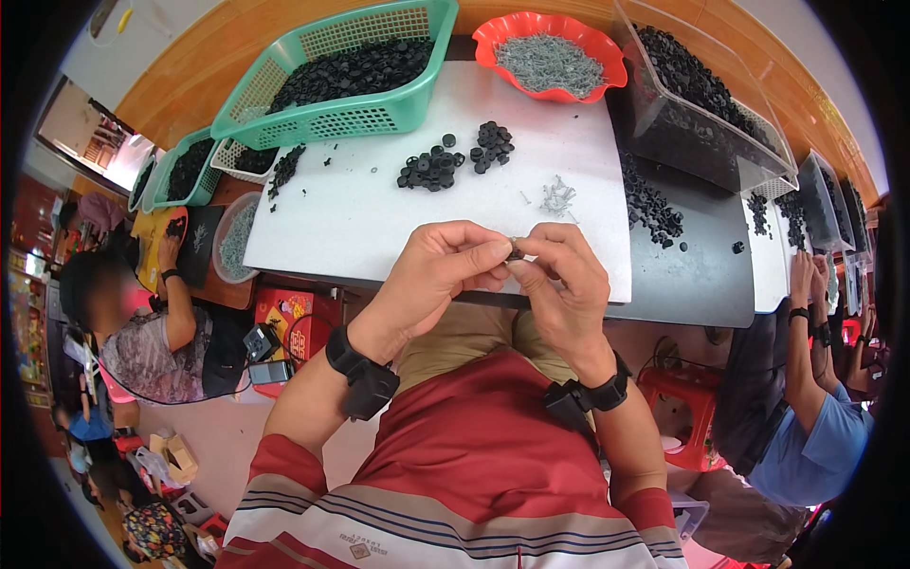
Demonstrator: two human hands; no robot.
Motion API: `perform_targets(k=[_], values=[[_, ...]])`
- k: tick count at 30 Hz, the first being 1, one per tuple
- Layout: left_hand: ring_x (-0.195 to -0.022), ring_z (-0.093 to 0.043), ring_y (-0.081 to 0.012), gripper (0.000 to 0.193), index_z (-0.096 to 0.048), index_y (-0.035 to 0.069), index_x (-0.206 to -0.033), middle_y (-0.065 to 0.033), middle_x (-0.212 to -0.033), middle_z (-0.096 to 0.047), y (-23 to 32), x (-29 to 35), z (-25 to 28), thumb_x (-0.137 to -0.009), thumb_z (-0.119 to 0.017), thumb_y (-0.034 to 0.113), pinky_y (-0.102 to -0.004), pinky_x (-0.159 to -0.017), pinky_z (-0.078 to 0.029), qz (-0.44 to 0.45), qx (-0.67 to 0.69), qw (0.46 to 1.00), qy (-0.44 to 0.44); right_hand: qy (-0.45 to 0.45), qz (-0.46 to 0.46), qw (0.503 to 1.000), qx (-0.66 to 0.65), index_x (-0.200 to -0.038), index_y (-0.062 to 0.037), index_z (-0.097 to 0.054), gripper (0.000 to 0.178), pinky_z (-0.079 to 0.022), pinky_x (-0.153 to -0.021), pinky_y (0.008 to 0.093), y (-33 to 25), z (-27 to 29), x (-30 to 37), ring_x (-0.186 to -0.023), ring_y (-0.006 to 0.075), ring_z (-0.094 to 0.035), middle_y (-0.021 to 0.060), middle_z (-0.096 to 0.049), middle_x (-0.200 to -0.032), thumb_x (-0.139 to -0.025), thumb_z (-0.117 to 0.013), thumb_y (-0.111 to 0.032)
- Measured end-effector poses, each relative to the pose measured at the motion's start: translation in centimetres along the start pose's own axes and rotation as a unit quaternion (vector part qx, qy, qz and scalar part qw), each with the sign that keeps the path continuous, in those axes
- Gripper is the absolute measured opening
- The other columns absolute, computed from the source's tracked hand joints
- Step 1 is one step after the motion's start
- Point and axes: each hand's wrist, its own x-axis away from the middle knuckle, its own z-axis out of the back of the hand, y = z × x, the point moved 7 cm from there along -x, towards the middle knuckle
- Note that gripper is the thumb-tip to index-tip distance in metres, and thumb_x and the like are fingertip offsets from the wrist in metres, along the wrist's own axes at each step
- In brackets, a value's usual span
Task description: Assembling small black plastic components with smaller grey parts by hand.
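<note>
My left hand [445, 275] and my right hand [567, 289] meet over the near edge of the white foam sheet [351, 228]. Both are closed, thumbs and fingertips pinching one small dark part [515, 251] between them; its exact shape is mostly hidden. Beyond the hands lie two heaps of round black plastic caps, a left heap [428, 172] and a right heap [492, 147]. A small pile of thin silvery pins [558, 195] sits to their right, closest to my right hand. More small black pieces [286, 166] are scattered along the sheet's left side.
A green basket [370, 120] of black parts, a red bowl [488, 68] of metal pins and a clear bin [697, 156] of black parts line the far side. Loose black parts [654, 213] lie on the dark tabletop at right. Co-workers sit on both sides.
</note>
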Motion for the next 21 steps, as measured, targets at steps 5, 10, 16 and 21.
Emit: perform_targets(k=[5, 10, 16, 21], values=[[-0.082, -0.070, -0.0119, 0.019, -0.070, 0.002, -0.108, -0.0069, -0.096, -0.072, -0.6, 0.0, -0.3, -0.095, -0.072, 0.016, -0.0246, -0.076, -0.059, 0.028, 0.046, 0.998, -0.008, 0.006, -0.008, 1.000, -0.021, -0.106, -0.0006, -0.068, 0.024, -0.050, -0.062, 0.0259, 0.0, 0.0, 0.1, -0.075, 0.0139, -0.061, 0.0094, -0.061, -0.100, -0.084, -0.074, 0.006], [-0.084, -0.070, -0.0121, 0.022, -0.065, 0.004, -0.116, -0.0069, -0.097, -0.071, -0.5, 0.2, -1.0, -0.096, -0.070, 0.014, -0.0250, -0.076, -0.059, 0.030, 0.099, 0.995, -0.017, 0.009, 0.001, 0.999, -0.037, -0.107, -0.0006, -0.068, 0.022, -0.051, -0.062, 0.0257, 0.0, 0.2, 0.1, -0.076, 0.0142, -0.061, 0.0100, -0.059, -0.100, -0.086, -0.073, 0.005], [-0.085, -0.069, -0.0125, 0.017, -0.065, 0.004, -0.113, -0.0052, -0.095, -0.070, -1.1, 0.0, -1.2, -0.098, -0.067, 0.012, -0.0246, -0.075, -0.058, 0.023, 0.138, 0.990, -0.023, 0.024, 0.032, 0.999, -0.005, -0.110, -0.0014, -0.069, 0.025, -0.051, -0.064, 0.0254, -0.3, 0.6, 0.0, -0.075, 0.0131, -0.062, 0.0084, -0.057, -0.096, -0.086, -0.074, 0.005], [-0.079, -0.067, -0.0123, 0.015, -0.065, 0.006, -0.111, -0.0050, -0.094, -0.070, -1.7, -0.1, -1.3, -0.100, -0.064, 0.015, -0.0262, -0.074, -0.057, 0.026, 0.152, 0.988, -0.022, 0.029, 0.027, 0.999, -0.017, -0.110, -0.0013, -0.070, 0.027, -0.053, -0.061, 0.0242, -0.8, 0.8, -0.1, -0.075, 0.0126, -0.062, 0.0094, -0.058, -0.098, -0.084, -0.076, 0.005]])
